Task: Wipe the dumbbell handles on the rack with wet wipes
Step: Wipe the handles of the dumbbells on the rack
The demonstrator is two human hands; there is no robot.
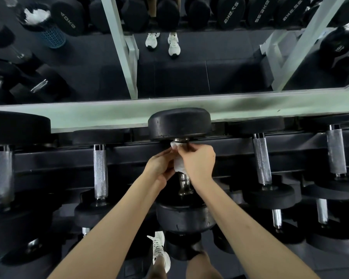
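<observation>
Both hands, left hand [160,168] and right hand [198,161], are pinching a crumpled white wet wipe [178,165] wrapped around the knurled chrome handle [184,182] of the black rubber dumbbell [179,123] between them.

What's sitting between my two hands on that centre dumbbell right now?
Head view: the wet wipe, wrapped on the dumbbell handle, lies between the left hand and right hand, which both pinch it.
</observation>
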